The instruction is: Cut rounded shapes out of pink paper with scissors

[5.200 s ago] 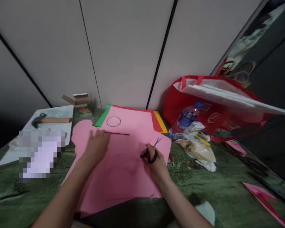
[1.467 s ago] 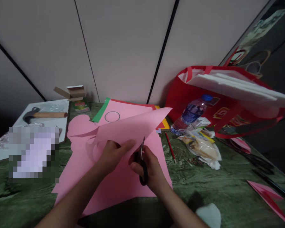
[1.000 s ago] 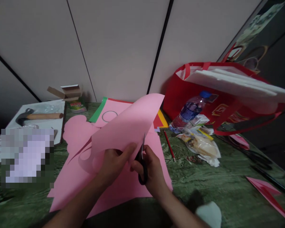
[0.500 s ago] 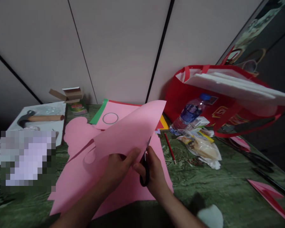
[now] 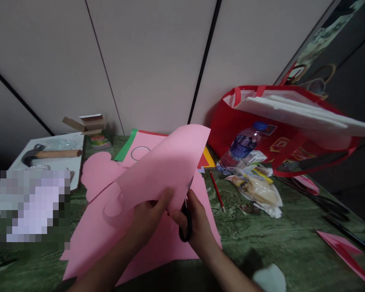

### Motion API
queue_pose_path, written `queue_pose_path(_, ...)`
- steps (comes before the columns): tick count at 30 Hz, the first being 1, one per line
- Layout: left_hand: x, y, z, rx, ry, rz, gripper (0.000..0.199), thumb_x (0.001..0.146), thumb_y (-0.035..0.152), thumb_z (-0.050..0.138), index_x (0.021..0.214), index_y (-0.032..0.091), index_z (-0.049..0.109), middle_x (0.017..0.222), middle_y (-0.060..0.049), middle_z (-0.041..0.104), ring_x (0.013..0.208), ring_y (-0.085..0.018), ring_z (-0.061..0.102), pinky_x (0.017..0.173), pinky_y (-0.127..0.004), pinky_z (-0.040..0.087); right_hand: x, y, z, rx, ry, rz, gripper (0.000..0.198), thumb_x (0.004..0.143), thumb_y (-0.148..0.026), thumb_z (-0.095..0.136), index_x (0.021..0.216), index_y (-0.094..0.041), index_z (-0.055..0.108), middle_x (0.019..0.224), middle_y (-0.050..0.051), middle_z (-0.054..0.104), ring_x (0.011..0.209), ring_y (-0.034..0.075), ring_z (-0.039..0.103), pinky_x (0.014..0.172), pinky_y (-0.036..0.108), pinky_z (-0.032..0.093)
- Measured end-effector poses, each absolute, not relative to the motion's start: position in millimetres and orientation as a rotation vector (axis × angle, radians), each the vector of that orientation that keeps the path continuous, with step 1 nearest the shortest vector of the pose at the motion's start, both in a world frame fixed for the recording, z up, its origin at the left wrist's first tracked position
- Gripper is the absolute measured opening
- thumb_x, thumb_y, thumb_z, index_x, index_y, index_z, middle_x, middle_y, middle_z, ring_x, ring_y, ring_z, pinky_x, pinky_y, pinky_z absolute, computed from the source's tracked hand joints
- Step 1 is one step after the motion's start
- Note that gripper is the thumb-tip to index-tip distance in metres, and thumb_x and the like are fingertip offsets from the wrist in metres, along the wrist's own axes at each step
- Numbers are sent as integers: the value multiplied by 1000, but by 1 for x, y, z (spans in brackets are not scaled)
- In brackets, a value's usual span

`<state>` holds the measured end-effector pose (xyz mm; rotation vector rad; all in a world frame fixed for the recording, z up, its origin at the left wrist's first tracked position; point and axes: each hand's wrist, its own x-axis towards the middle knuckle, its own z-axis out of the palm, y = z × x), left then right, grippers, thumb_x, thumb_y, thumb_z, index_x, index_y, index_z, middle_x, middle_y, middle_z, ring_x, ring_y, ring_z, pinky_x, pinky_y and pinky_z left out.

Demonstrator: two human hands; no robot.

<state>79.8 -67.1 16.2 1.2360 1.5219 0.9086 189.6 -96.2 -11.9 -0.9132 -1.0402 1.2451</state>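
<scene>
A sheet of pink paper [image 5: 167, 162] is lifted and curled above the table, pinched near its lower edge by my left hand [image 5: 150, 219]. Black-handled scissors [image 5: 187, 223] are in my right hand [image 5: 197, 225], their blades at the right edge of that sheet and partly hidden behind the fingers. Beneath both hands lie more pink sheets [image 5: 158, 255]. A pink paper piece with a scalloped edge [image 5: 97, 172] rests to the left. Behind the lifted sheet, a pink sheet with a drawn circle [image 5: 140, 153] lies over green, red and yellow paper.
A hammer [image 5: 57, 154] lies on a white board [image 5: 30, 148] at the left, near a small open box [image 5: 99, 138]. On the right are a red pencil [image 5: 216, 190], a water bottle [image 5: 241, 148], plastic packets [image 5: 258, 190], a red bag [image 5: 222, 121] and black scissors [image 5: 328, 202].
The lifted pink sheet has curled more and bulges higher, covering more of the drawn circle. My left hand has shifted slightly left; my right hand keeps its grip on the scissors.
</scene>
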Motion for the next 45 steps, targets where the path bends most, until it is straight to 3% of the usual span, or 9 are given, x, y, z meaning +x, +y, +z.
queue_pose_path(8,79,-67,22,1229,1514,779,40,69,49,57,42,20,56,53,-4,66,62,-21,62,63,-31,48,188,-94,-13,-908,-1039,1231,35,69,-37,69,91,-21,47,70,-2,57,56,13,49,53,25,40)
queue_pose_path(16,78,-65,15,1226,1541,777,39,66,54,60,50,19,62,57,-6,68,66,-25,63,60,-32,48,193,-92,-13,-964,-1056,1249,37,68,-36,70,93,-24,46,75,-1,58,67,17,55,60,29,44)
queue_pose_path(27,81,-67,23,1192,1491,850,26,66,43,63,58,18,65,67,-4,70,72,-22,64,64,-28,48,192,-93,-14,-992,-1032,1212,33,68,-36,69,89,-23,48,71,-2,58,63,15,52,56,28,42)
queue_pose_path(36,80,-65,22,1214,1497,828,32,66,41,63,43,20,55,51,-2,63,56,-18,60,55,-27,46,191,-93,-14,-990,-1020,1236,32,68,-36,69,87,-22,47,71,-1,60,61,15,53,57,28,42)
queue_pose_path(39,79,-65,19,1207,1488,817,33,67,46,61,49,19,62,56,-3,66,59,-19,61,56,-27,47,190,-93,-15,-982,-1010,1243,31,68,-36,69,84,-23,46,67,-2,58,57,14,52,54,27,41)
queue_pose_path(45,80,-65,19,1213,1426,889,27,66,43,65,65,16,67,69,-6,71,73,-23,64,64,-29,49,194,-91,-15,-999,-1038,1178,40,66,-38,71,96,-23,49,74,0,59,65,17,54,56,28,43)
